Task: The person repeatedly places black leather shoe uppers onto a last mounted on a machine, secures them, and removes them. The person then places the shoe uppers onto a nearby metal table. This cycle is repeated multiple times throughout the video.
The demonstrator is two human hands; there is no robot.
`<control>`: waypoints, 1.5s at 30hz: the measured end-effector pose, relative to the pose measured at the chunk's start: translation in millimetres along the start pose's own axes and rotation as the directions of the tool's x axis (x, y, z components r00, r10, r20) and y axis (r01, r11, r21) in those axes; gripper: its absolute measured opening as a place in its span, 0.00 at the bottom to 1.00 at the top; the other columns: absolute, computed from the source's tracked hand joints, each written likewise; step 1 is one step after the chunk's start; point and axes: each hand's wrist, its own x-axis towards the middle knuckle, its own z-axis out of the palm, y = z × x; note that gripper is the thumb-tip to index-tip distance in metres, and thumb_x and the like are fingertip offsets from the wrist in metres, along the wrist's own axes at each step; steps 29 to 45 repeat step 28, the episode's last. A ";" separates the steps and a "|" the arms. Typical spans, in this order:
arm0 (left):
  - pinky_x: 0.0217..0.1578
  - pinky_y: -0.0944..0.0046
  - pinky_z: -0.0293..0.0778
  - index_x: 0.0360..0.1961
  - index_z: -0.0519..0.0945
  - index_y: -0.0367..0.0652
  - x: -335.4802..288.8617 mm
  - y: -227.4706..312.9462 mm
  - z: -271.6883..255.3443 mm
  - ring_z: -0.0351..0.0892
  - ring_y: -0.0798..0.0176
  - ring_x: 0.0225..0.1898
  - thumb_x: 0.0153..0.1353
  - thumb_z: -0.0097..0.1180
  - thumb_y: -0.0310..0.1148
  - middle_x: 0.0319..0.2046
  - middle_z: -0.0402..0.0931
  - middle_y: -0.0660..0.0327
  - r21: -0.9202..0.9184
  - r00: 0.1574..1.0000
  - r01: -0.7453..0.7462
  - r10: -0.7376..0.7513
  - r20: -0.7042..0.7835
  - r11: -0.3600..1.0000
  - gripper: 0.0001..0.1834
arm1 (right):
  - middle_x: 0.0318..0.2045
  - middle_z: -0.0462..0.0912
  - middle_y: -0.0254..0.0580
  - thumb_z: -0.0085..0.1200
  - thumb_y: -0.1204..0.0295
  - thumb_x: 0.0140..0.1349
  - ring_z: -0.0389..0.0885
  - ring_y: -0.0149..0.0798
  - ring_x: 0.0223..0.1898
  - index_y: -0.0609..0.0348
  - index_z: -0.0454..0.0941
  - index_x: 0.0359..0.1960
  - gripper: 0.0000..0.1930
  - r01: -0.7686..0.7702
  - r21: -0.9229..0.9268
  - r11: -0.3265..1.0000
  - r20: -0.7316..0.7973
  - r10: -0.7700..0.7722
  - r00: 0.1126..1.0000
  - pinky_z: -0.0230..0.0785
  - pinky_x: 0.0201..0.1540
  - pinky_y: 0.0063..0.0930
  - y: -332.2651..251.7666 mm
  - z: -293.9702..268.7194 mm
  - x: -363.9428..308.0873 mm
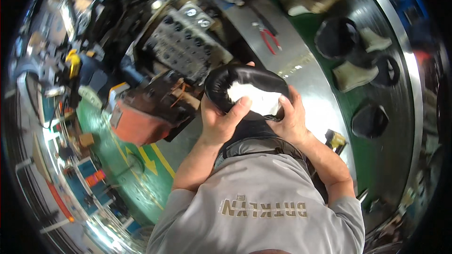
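Observation:
Both hands hold a black leather shoe upper (pixel 249 74), its white underside (pixel 256 98) turned up toward me. The glossy leather is gathered in small pleats along the left edge of the white part. My left hand (pixel 219 120) is closed round the near left side, thumb pressed on the white surface. Round the right end wraps my right hand (pixel 293 120), its thumb on the rim of the white part. A fingertip shows beyond the far edge; the other fingers underneath are mostly hidden.
Ahead lies a pair of red-handled pliers (pixel 270 41) on a metal bench (pixel 301 66). A machine with a studded metal panel (pixel 181 49) stands at the far left, near an orange-red housing (pixel 139 123). Dark and beige shoe parts (pixel 355 76) sit on the green surface at right, beyond a yellow-black object (pixel 336 140).

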 end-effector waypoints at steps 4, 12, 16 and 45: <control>0.63 0.55 0.64 0.60 0.66 0.30 11.3 -16.4 39.7 0.69 0.54 0.61 0.59 0.61 0.35 0.60 0.67 0.46 -0.250 0.909 0.303 -0.201 0.364 0.919 0.31 | 0.56 0.66 0.63 0.67 0.79 0.24 0.70 0.63 0.52 0.38 0.63 0.60 0.51 0.007 -0.114 0.993 -0.034 -0.011 0.999 0.67 0.50 0.54 40.1 -63.3 -38.6; 0.60 0.57 0.68 0.57 0.71 0.30 -10.6 -65.7 122.4 0.73 0.57 0.58 0.63 0.55 0.28 0.58 0.71 0.48 -0.099 0.747 0.617 -0.542 0.384 0.781 0.22 | 0.57 0.66 0.61 0.65 0.79 0.23 0.68 0.63 0.55 0.41 0.71 0.51 0.43 -0.085 -0.198 0.976 -0.001 0.087 0.996 0.64 0.55 0.53 79.7 -141.1 -116.7; 0.62 0.55 0.66 0.59 0.67 0.31 -21.9 -93.1 143.1 0.72 0.55 0.59 0.61 0.54 0.24 0.60 0.69 0.46 0.110 0.756 0.503 -0.498 0.424 0.857 0.25 | 0.57 0.66 0.59 0.64 0.79 0.23 0.67 0.62 0.56 0.44 0.74 0.46 0.37 -0.144 -0.171 0.975 -0.012 0.144 0.989 0.64 0.56 0.52 98.8 -154.9 -140.7; 0.60 0.58 0.67 0.61 0.61 0.38 -1.7 -166.7 167.8 0.71 0.55 0.58 0.58 0.63 0.29 0.59 0.70 0.44 0.312 0.750 0.418 -0.518 0.412 0.853 0.33 | 0.62 0.64 0.52 0.66 0.72 0.52 0.63 0.56 0.64 0.48 0.62 0.56 0.32 -0.418 0.287 0.862 0.077 0.414 0.907 0.48 0.69 0.57 130.0 -176.8 -146.2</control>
